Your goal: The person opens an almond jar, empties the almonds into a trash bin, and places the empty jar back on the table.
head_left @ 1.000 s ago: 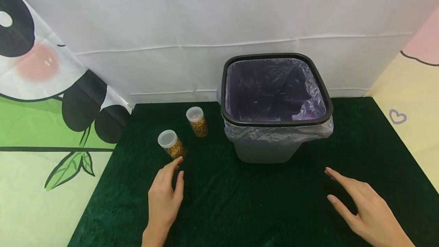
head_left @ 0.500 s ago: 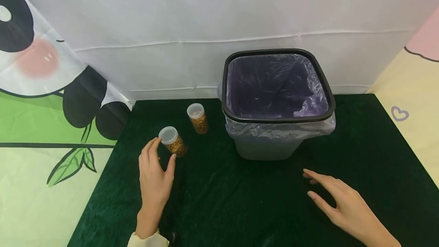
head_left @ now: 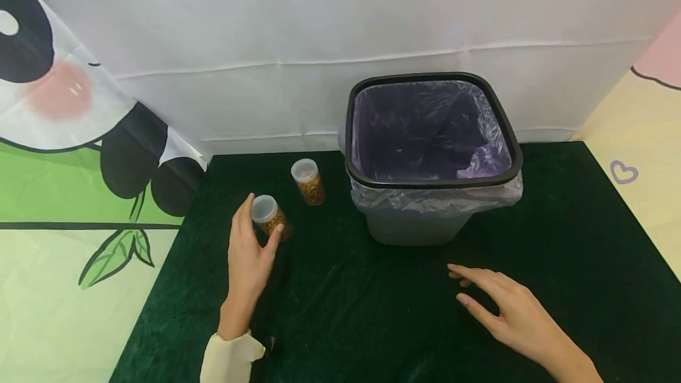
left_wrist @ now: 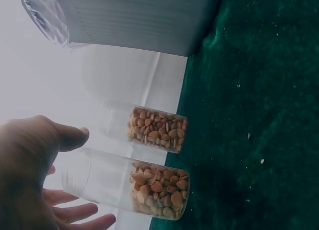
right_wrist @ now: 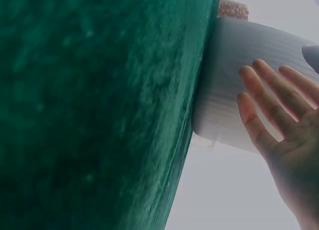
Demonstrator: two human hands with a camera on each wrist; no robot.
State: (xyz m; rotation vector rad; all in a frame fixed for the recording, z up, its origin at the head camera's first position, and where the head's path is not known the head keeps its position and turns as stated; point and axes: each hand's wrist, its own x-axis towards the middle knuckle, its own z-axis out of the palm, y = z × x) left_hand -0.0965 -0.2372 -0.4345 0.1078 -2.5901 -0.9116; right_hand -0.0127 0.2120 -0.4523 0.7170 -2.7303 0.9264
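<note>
My left hand (head_left: 247, 262) reaches around the nearer clear jar (head_left: 275, 222), which stands upright with a whitish lid and almonds in its lower part. Thumb and fingers are spread to either side of this jar; the left wrist view shows the thumb (left_wrist: 75, 136) held out above the jar's upper part and the fingers behind it. Just beyond stands a second similar jar (head_left: 310, 185), also part filled with almonds (left_wrist: 157, 129). My right hand (head_left: 508, 306) hovers over the cloth in front of the bin, fingers extended and holding nothing.
A grey bin (head_left: 412, 228) with a black rim (head_left: 433, 184) and a clear bag liner stands at the back, right of the jars. Dark green cloth (head_left: 351, 312) covers the table. A white sheet (head_left: 239, 28) hangs behind, with printed cartoon panels at both sides.
My left hand has moved forward from below the nearer jar to around its sides. My right hand has moved left toward the middle. Both jars and the bin stay in place.
</note>
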